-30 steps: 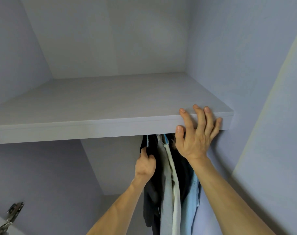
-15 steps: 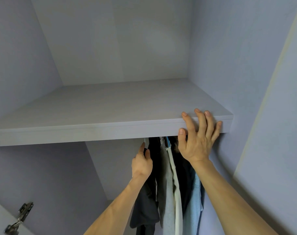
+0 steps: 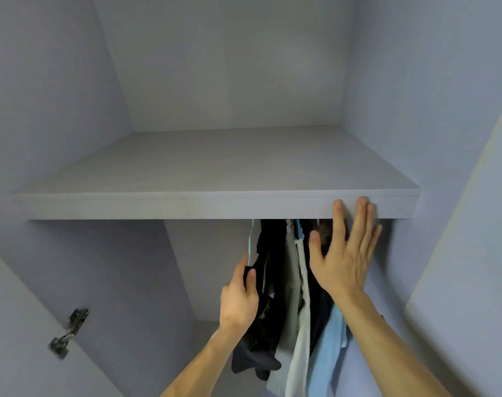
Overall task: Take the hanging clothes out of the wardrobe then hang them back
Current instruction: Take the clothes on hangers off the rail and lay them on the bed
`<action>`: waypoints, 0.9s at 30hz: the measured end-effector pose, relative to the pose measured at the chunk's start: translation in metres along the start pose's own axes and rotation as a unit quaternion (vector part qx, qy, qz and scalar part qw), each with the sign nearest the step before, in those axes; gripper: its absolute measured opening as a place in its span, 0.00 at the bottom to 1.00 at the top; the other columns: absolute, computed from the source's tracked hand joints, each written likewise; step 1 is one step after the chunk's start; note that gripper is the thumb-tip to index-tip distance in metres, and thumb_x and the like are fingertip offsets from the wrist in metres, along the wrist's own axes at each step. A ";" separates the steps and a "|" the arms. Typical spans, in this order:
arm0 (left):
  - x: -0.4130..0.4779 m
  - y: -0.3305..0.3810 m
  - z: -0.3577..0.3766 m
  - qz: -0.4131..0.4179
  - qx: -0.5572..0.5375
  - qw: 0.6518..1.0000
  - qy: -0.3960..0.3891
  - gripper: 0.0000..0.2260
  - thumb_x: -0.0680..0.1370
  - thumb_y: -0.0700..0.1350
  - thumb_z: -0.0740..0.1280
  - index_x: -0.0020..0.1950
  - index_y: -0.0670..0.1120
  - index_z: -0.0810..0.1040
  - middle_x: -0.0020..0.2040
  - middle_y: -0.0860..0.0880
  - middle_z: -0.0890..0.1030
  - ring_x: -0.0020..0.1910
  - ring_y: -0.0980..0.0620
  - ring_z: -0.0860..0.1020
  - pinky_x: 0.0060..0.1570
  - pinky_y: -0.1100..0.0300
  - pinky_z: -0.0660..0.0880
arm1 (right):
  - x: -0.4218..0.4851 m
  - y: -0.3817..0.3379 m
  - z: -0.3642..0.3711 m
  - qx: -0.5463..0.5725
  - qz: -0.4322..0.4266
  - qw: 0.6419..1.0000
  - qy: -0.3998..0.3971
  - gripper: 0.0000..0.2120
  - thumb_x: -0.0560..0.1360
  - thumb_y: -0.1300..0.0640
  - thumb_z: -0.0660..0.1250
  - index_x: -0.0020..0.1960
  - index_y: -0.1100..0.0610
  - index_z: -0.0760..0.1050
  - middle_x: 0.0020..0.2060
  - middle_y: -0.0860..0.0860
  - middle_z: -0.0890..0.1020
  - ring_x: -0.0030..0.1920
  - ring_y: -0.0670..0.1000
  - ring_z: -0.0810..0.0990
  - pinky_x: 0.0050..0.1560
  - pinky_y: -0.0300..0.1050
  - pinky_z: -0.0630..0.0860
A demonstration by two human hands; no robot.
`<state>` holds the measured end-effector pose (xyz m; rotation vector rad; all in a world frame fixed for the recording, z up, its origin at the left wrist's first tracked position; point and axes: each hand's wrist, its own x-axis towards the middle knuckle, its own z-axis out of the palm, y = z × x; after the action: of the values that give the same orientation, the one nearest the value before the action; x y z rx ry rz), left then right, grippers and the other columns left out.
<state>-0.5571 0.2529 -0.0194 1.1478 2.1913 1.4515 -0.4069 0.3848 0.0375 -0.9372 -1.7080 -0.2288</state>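
Where soft fabrics bunch under the board in the lower centre of the frame, the hanging clothes [image 3: 292, 282] fall in limp folds: a black garment [image 3: 255, 359], a pale grey-white one [image 3: 301, 353] with a long straight edge, and a light blue one [image 3: 330, 339] furthest right. The left hand [image 3: 238, 299] grips the black garment, thumb pressed over the cloth. The right hand [image 3: 344, 253] is flat with straight, spread fingers, its fingertips against the front edge of the shelf [image 3: 186, 204], and it covers part of the dark clothing behind it. This shelf is a thick, smooth, pale grey board that hides the tops of the clothes. A small metal hinge [image 3: 69, 330] sits lower left, on the plain matte lilac-grey wardrobe [image 3: 72, 110]
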 end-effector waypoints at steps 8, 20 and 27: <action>-0.137 -0.093 -0.086 -0.093 0.093 0.991 0.007 0.19 0.85 0.51 0.56 0.73 0.69 0.62 0.22 0.54 0.64 0.23 0.52 0.61 0.27 0.64 0.64 | -0.155 -0.092 0.019 0.236 0.076 0.877 -0.413 0.38 0.76 0.32 0.54 0.78 0.55 0.59 0.79 0.52 0.57 0.78 0.53 0.55 0.74 0.59 0.64; -0.476 -0.128 -0.156 -0.374 0.250 0.878 0.165 0.20 0.81 0.60 0.53 0.73 0.67 0.60 0.49 0.51 0.84 0.48 0.46 0.80 0.48 0.53 0.76 | -0.353 -0.293 -0.086 0.380 -0.253 0.544 -0.705 0.18 0.81 0.43 0.52 0.42 0.49 0.75 0.45 0.45 0.79 0.55 0.51 0.74 0.61 0.45 0.67; -0.644 -0.090 -0.119 -0.519 0.210 0.768 0.312 0.17 0.78 0.63 0.55 0.62 0.59 0.72 0.53 0.55 0.76 0.52 0.55 0.78 0.46 0.56 0.74 | -0.443 -0.333 -0.232 0.479 -0.444 0.363 -0.664 0.28 0.82 0.37 0.45 0.47 0.55 0.77 0.45 0.49 0.79 0.56 0.51 0.73 0.63 0.38 0.63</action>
<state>-0.2531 -0.3155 -0.1657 -0.6613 2.8533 0.8523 -0.4358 -0.1790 -0.1685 1.3041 -2.9364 1.1279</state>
